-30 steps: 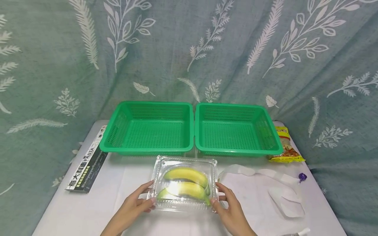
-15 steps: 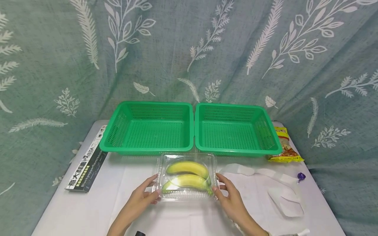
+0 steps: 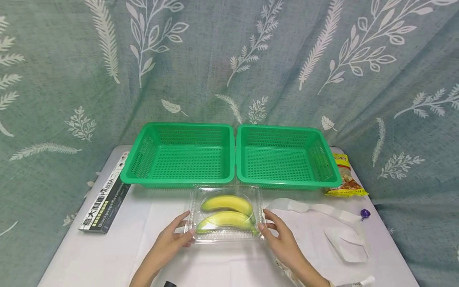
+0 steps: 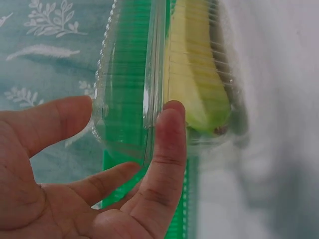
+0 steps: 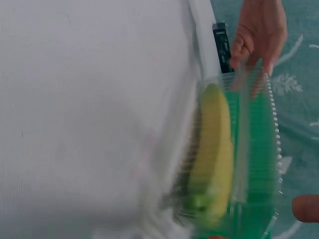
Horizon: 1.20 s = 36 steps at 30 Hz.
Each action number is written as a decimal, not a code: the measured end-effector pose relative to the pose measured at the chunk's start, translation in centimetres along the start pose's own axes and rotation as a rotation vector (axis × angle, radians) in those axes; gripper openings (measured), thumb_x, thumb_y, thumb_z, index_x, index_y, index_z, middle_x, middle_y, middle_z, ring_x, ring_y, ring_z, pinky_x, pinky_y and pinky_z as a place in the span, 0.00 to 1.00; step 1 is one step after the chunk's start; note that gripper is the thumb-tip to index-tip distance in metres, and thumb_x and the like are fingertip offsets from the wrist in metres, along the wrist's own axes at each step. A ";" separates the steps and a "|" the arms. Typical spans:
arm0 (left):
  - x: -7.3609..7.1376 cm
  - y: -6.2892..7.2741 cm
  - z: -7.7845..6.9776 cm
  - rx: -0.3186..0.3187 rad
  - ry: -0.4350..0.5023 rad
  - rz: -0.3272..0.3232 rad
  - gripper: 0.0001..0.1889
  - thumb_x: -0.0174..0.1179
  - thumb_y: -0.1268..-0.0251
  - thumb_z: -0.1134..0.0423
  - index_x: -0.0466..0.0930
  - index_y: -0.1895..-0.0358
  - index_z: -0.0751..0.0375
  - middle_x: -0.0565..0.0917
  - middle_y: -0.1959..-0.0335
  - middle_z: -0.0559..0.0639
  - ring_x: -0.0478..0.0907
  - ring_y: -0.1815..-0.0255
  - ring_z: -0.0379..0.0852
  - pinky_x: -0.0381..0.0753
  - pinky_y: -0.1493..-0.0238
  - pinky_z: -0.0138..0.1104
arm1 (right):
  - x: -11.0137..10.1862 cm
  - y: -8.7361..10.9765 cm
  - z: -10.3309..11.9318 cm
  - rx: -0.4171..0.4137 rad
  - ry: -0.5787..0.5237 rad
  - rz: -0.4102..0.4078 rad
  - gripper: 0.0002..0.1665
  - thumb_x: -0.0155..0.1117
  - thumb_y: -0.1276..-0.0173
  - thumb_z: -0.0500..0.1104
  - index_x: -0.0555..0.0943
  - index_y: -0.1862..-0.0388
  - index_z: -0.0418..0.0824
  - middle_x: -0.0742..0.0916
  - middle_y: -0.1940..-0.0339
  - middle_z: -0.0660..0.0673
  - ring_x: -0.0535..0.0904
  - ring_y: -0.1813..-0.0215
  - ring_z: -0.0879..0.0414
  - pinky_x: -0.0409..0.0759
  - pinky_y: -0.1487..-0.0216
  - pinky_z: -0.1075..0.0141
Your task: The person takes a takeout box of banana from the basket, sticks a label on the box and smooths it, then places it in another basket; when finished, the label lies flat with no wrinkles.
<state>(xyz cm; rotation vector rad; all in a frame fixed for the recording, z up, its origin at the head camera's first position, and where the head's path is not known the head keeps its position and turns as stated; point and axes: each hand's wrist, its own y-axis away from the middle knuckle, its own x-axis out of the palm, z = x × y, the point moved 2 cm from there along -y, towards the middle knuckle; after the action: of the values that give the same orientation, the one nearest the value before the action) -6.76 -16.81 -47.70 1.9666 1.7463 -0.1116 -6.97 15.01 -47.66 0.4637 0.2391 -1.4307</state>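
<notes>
Left hand [image 3: 171, 240], right hand [image 3: 282, 238]: fingers [image 4: 170, 149] grip opposite ends of a clear box [image 3: 225, 236]. We see two bananas [image 3: 224, 219] inside.

The head camera looks forward and down from well back, the surface [image 3: 86, 263] toward six o'clock, patterned cloth [image 3: 201, 59] at twelve. The wrist cameras look from close by: the left has the clear container [image 3: 227, 236] toward twelve, the right toward five. All three share the left hand [image 3: 172, 241].
</notes>
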 end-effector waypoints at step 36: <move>19.3 -0.4 -5.8 0.723 -0.540 0.311 0.10 0.60 0.34 0.66 0.87 0.52 0.55 0.76 0.78 0.36 0.63 0.78 0.26 0.67 0.73 0.18 | -3.8 6.8 -4.8 -0.174 0.590 -0.061 0.06 0.73 0.38 0.43 0.86 0.63 0.46 0.90 0.64 0.53 0.81 0.68 0.64 0.80 0.68 0.72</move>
<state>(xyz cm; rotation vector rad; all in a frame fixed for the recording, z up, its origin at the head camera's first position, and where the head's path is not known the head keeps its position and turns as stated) -5.38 3.20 -50.16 2.3482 1.1011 -1.1810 -0.26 20.99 -49.20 0.7325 0.8502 -1.2893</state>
